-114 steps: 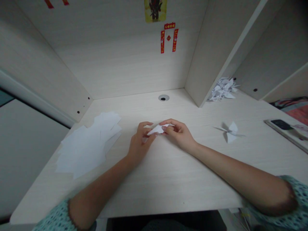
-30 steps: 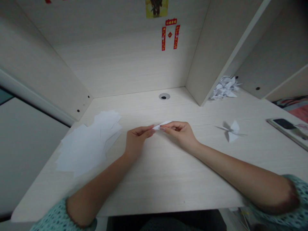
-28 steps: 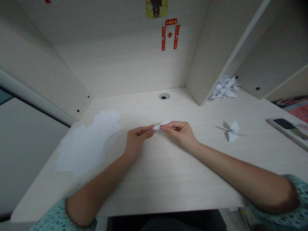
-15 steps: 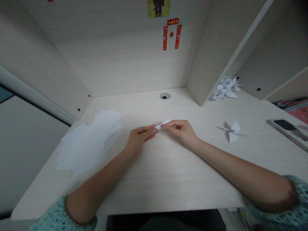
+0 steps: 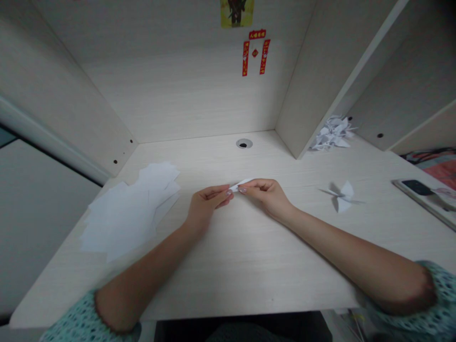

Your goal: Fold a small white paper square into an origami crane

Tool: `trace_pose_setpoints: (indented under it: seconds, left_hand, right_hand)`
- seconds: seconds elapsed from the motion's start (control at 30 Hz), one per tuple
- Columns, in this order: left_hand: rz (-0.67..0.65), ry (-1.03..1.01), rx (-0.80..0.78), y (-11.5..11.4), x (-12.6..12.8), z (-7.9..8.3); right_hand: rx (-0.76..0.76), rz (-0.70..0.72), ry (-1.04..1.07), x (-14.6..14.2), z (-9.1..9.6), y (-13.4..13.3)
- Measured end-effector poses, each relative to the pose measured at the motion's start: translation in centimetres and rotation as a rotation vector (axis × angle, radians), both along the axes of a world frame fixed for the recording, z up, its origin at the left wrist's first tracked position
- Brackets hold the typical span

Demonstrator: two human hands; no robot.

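A small folded white paper piece (image 5: 241,184) is pinched between both hands just above the pale wooden desk (image 5: 235,266), near its middle. My left hand (image 5: 206,205) grips its left end with thumb and fingers pressed together. My right hand (image 5: 268,195) holds the right part, fingers curled round it, so most of the paper is hidden. A spread stack of white paper sheets (image 5: 130,209) lies to the left of my left hand. A finished white paper crane (image 5: 340,196) stands on the desk to the right.
A heap of folded paper cranes (image 5: 332,134) sits in the right shelf bay behind a vertical divider (image 5: 313,90). A phone on a flat tray (image 5: 423,194) lies at the far right. A round cable hole (image 5: 244,143) is at the back. Side panels enclose the desk.
Since 3.8 s ago the paper has been narrowed from a wider flat shape to a thin strip, and the left hand has turned sideways to pinch it. Hardly any movement in the last second.
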State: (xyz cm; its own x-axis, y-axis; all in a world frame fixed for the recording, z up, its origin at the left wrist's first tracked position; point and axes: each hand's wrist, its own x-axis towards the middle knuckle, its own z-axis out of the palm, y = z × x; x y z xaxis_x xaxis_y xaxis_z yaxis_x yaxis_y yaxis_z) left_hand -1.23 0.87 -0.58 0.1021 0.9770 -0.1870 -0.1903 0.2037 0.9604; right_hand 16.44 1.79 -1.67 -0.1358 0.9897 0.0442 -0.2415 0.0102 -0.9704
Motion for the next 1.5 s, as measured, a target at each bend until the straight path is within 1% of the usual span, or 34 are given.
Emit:
trace_pose_setpoints:
  seconds: [0.1, 0.17, 0.27, 0.37, 0.5, 0.7, 0.9, 1.1, 1.3, 1.5]
  left_hand:
    - [-0.018, 0.119, 0.088, 0.0, -0.2, 0.1]
    - [-0.047, 0.185, 0.137, -0.1, -0.3, 0.3]
    - [-0.083, 0.239, 0.171, -0.2, -0.3, 0.5]
    - [-0.081, 0.262, 0.170, -0.3, -0.2, 0.5]
    - [-0.029, 0.261, 0.135, -0.3, 0.0, 0.3]
    - [-0.002, 0.225, 0.104, -0.2, 0.2, 0.1]
    - [0.008, 0.147, 0.104, -0.3, 0.3, 0.3]
    - [0.040, 0.126, 0.127, -0.5, 0.6, 0.5]
    - [0.067, 0.117, 0.100, -0.7, 1.0, 0.5]
    - [0.068, 0.087, 0.066, -0.5, 1.0, 0.4]
  right_hand:
    - [0.012, -0.018, -0.039, 0.0, 0.1, -0.1]
    - [0.016, -0.005, -0.061, 0.0, 0.0, -0.1]
    - [0.011, 0.023, -0.100, 0.0, -0.2, -0.1]
    - [0.009, 0.032, -0.123, 0.0, -0.2, -0.2]
    - [0.035, -0.014, -0.098, -0.3, 0.1, -0.6]
    - [-0.004, -0.095, -0.047, -0.5, 0.1, -0.8]
    - [-0.011, -0.074, 0.006, -0.6, -0.1, -0.6]
    - [-0.015, -0.079, 0.032, -0.7, -0.1, -0.8]
    - [0.000, -0.143, 0.030, -1.0, 0.4, -1.0]
    - [-0.026, -0.114, 0.072, -1.0, 0.5, -0.8]
